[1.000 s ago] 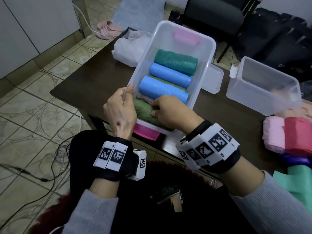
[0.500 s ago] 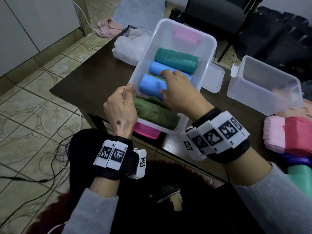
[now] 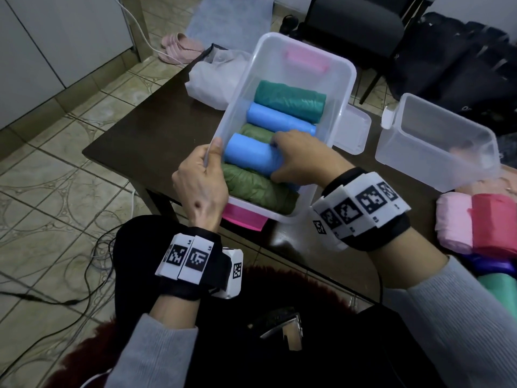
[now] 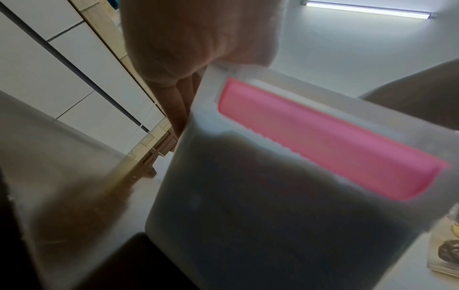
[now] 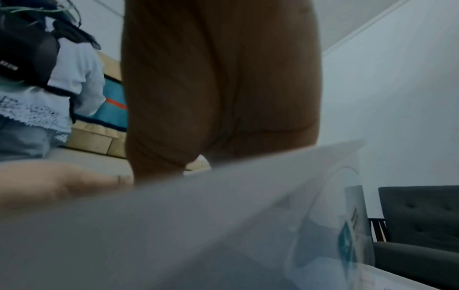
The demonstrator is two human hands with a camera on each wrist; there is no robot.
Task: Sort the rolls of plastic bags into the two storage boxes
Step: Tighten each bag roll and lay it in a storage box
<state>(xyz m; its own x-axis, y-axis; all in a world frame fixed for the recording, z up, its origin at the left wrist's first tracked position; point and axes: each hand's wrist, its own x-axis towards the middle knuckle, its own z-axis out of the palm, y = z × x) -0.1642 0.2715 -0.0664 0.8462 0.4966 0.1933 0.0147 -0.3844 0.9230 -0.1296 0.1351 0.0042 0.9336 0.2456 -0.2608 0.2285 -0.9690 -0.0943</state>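
Observation:
A clear storage box [image 3: 345,82] with pink handles stands on the dark table and holds several rolls: a teal roll [image 3: 291,99], a blue roll [image 3: 277,119], an olive roll [image 3: 256,132], a nearer blue roll [image 3: 249,156] and an olive roll [image 3: 257,189] at the front. My right hand [image 3: 299,158] grips the nearer blue roll inside the box. My left hand [image 3: 201,180] holds the box's left rim, thumb over the edge; the left wrist view shows its fingers [image 4: 178,104] along the wall beside the pink handle [image 4: 330,141]. A second clear box [image 3: 436,141] stands to the right.
Pink [image 3: 454,222], red [image 3: 493,228], purple [image 3: 492,264] and mint [image 3: 500,287] rolls lie at the table's right edge. A white plastic bag [image 3: 209,77] sits behind the box on the left. A clear lid [image 3: 352,130] lies between the boxes. A dark chair [image 3: 355,26] stands beyond the table.
My right hand left the front olive roll, moved up to the blue rolls, and now grips the nearer blue roll, pulled toward me. My left hand stayed on the rim.

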